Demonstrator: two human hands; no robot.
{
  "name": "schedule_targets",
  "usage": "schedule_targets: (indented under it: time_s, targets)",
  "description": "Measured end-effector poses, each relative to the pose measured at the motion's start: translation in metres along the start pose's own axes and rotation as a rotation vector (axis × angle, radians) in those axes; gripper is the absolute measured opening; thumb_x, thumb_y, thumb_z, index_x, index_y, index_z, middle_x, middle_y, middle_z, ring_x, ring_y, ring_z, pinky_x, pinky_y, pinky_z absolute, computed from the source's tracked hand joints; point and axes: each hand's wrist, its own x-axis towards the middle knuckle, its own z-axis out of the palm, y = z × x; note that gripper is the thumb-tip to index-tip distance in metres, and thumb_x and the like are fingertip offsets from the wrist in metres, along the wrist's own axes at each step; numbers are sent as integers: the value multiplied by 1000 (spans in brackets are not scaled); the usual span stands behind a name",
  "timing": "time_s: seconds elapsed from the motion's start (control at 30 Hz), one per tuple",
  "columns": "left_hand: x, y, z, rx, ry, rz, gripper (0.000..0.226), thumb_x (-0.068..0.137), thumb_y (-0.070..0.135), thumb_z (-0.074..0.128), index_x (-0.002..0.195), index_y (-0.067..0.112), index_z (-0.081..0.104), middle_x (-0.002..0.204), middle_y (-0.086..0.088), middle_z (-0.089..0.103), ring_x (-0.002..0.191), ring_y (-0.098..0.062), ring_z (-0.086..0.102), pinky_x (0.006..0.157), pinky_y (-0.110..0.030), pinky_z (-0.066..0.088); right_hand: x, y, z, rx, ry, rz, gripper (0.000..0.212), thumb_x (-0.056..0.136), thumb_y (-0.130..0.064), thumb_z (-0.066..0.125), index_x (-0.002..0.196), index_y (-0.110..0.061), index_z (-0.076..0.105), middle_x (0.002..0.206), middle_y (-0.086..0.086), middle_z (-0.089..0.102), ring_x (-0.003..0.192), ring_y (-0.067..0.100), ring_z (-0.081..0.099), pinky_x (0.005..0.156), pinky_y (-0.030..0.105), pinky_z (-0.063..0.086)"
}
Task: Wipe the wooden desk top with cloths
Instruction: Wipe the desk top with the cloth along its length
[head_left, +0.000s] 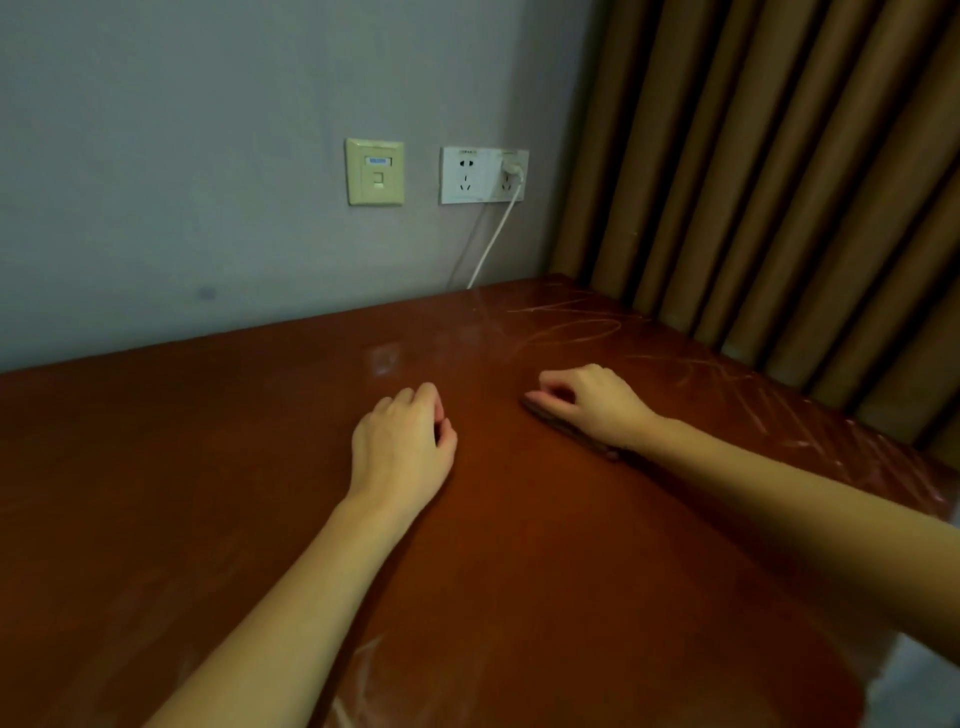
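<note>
Right grip (587, 402) curls its fingers loosely over what seems a dark cloth (571, 428) on the desk (519, 545); left grip (402, 441) rests curled, holding nothing.

Dim and flat throughout, with a greenish cast. Soft overall, nothing crisply focused. Faint pale sheen on the surface (519, 519) toward 1 o'clock, showing up scratches there. Thin dark shadow under the right hand (592, 402). Wide-angle bending of the curtain (779, 156) folds toward 2 o'clock.
</note>
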Motion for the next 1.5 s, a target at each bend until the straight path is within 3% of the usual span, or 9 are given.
schedule_targets:
  time_s: [0.13,0.3,0.43,0.53,0.73,0.93,1.17,1.33,1.5]
  targets:
    - [0,1,0,-5,1,-8,9,94,31,47,95,23,51,89,6,59,80,-12,55,61,-23,41,-6,40,-11,-4,4,27,31,94,-44,49,74,-22,58,64,-6,58,57,5,56,55,25,46]
    - [2,4,0,5,-7,-10,10,95,31,46,97,23,50,92,6,58,80,-10,53,63,-23,41,50,69,-3,-85,90,315,32,96,-46,45,85,-21,61,77,1,66,61,15,63,65,35,55]
    - [2,6,-2,-9,-20,-19,10,95,31,46,98,23,49,94,6,58,84,-11,55,68,-24,46,99,47,14,-128,173,477,32,96,-44,45,98,-21,66,102,10,67,92,30,63,80,38,49]
    - [1,5,-5,-27,-24,-27,7,95,32,46,94,25,48,92,8,57,82,-9,54,66,-23,44,113,8,24,-107,130,353,30,95,-45,45,101,-23,66,105,11,66,98,35,62,79,39,48]
    - [-1,3,-9,-63,-35,-58,5,93,33,49,92,27,49,86,11,54,80,-8,52,62,-21,38,51,-14,14,-31,-17,-87,30,95,-46,46,74,-25,53,70,-3,60,65,15,59,60,36,47]
    - [1,4,-13,-88,-81,-85,6,94,34,50,98,29,52,87,13,53,79,-3,51,62,-14,38,59,60,-1,-34,19,145,32,96,-45,45,77,-23,58,64,-4,60,56,9,58,61,37,53]
    - [10,-2,-16,-41,-85,-91,6,95,33,49,99,28,52,88,13,52,81,-3,50,63,-14,44,144,53,21,-74,125,373,29,97,-40,43,87,-21,63,92,11,66,89,33,63,72,37,47]
    - [11,-16,-22,5,-58,-174,3,93,31,52,94,28,52,83,13,51,76,-4,49,61,-16,38,159,9,31,-67,78,229,31,95,-45,45,97,-21,64,102,14,67,95,36,62,73,37,47]
    - [9,-15,-20,43,-38,-188,3,92,31,53,92,28,52,82,11,52,74,-6,49,64,-20,43,110,-14,26,-8,-30,-124,32,96,-46,45,81,-21,57,75,2,64,70,23,63,62,34,46]
